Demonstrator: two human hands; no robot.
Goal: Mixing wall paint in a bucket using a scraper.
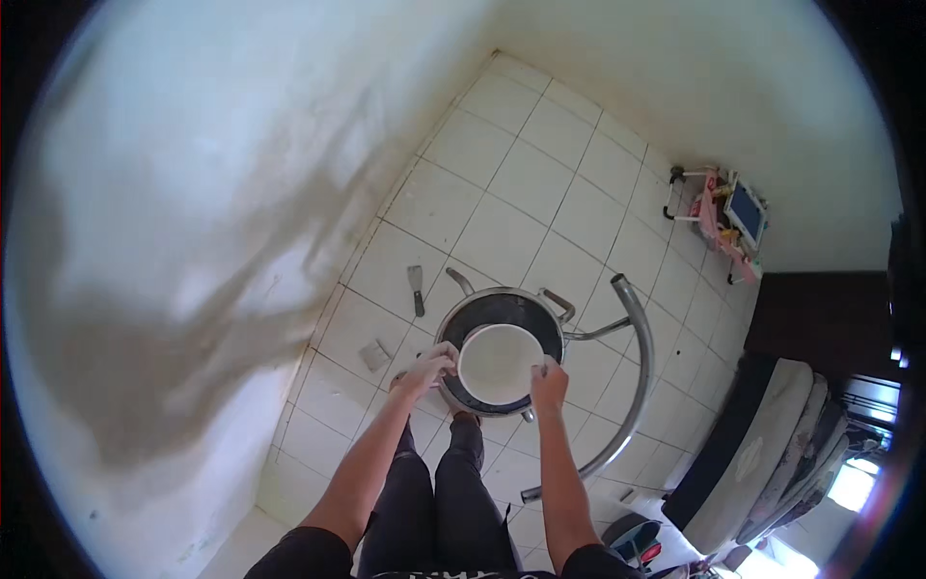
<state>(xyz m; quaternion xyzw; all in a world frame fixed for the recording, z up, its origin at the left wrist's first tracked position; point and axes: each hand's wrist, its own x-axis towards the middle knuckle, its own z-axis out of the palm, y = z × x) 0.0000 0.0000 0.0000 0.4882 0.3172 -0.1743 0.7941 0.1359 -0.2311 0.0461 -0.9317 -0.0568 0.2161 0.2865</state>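
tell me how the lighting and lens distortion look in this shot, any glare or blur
Head view: even, soft daylight on the white tiled floor; strong fisheye bend curves the tile lines and leaves a black rim; blown-out glare at the lower right corner; the grey-stained white wall looks smeared and soft; the round white bucket between the left hand and right hand stays fairly sharp.
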